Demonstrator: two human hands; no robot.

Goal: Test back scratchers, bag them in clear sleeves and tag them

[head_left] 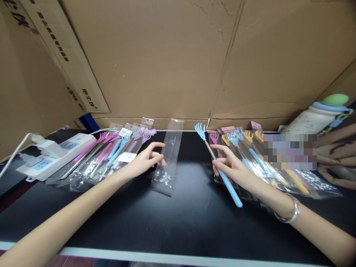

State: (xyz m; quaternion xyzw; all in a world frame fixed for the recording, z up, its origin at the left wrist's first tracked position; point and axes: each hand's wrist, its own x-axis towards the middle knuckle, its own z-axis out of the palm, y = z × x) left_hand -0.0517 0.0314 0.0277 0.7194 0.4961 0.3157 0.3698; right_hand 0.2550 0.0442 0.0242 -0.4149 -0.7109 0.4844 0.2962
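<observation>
My right hand [229,163] is closed around the metal shaft of a light-blue back scratcher [229,189]. The scratcher's claw head points up and away, and its thick handle slants down to the right. At the left edge of a flat clear plastic bag [172,152], my left hand [151,157] hovers with bent fingers and a gap between thumb and forefinger. It does not appear to grip the bag. Left of it lie several bagged back scratchers [111,148] in pink, blue and purple. More bagged back scratchers [256,152] lie beyond my right hand, partly covered by it.
A white power strip [58,154] with plugs and cables lies at the left. Cardboard [167,59] walls off the black table [178,226] at the back. A white bottle [311,118] stands tilted at the right, near what looks like another person's hand [339,148].
</observation>
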